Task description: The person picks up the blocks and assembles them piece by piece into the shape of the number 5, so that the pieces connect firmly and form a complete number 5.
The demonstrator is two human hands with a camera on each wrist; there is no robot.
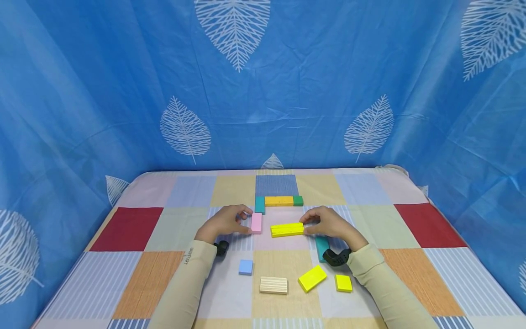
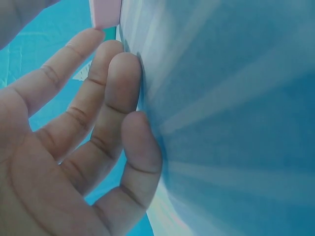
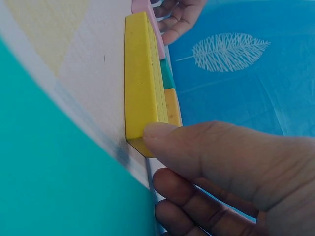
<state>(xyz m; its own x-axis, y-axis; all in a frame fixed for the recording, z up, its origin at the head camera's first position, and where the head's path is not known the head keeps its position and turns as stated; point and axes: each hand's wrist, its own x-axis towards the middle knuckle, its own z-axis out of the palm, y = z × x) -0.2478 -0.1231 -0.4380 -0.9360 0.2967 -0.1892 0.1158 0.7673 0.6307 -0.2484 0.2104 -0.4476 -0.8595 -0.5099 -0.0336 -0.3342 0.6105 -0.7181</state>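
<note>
My left hand (image 1: 225, 223) pinches a pink block (image 1: 256, 223) by its two ends, thumb at the near end and index finger at the far one. In the left wrist view the index fingertip touches a corner of the pink block (image 2: 106, 14), while the other fingers curve loosely against the cloth. My right hand (image 1: 328, 222) holds the right end of a long yellow block (image 1: 285, 230) between thumb and fingers. Fine lines run along that yellow block (image 3: 140, 81) in the right wrist view, where the thumb presses its end; the index fingertip is hidden.
Beyond the hands, a teal block (image 1: 260, 205), an orange block (image 1: 279, 201) and a green block (image 1: 297, 200) form a row. Another teal block (image 1: 322, 248) lies under the right wrist. Nearer are a blue block (image 1: 245, 267), a ridged wooden block (image 1: 273, 285) and yellow blocks (image 1: 312, 278).
</note>
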